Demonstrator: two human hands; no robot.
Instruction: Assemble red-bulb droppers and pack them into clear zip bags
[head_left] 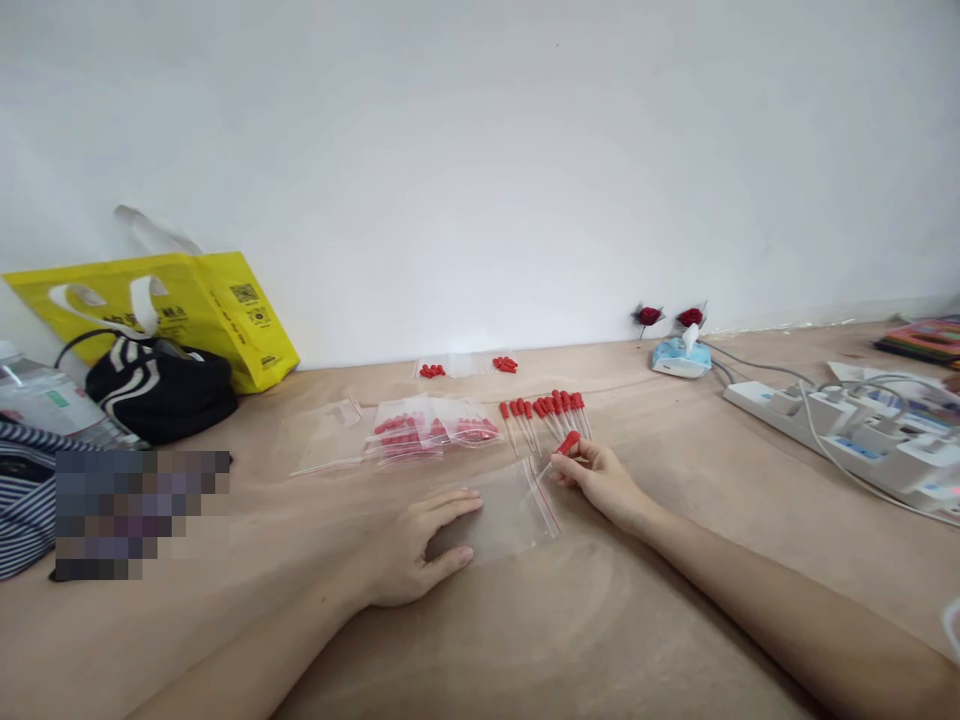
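My left hand rests on the left end of a clear zip bag, thumb and fingers apart. The bag lies flat, its red-striped opening towards the right. In my right hand a dropper with a red rubber bulb is pinched. Its thin clear tube points down and left, at the bag's opening; whether the tip is inside I cannot tell. Just behind it lie several more red-bulbed droppers, side by side. Filled zip bags with red bulbs showing through are stacked to the left, beside a flat clear zip bag.
Along the wall lie small groups of red bulbs on clear bags. A yellow bag, black pouch and plastic bottle stand left. To the right are a tissue pack, two dark red flowers and cabled power strips.
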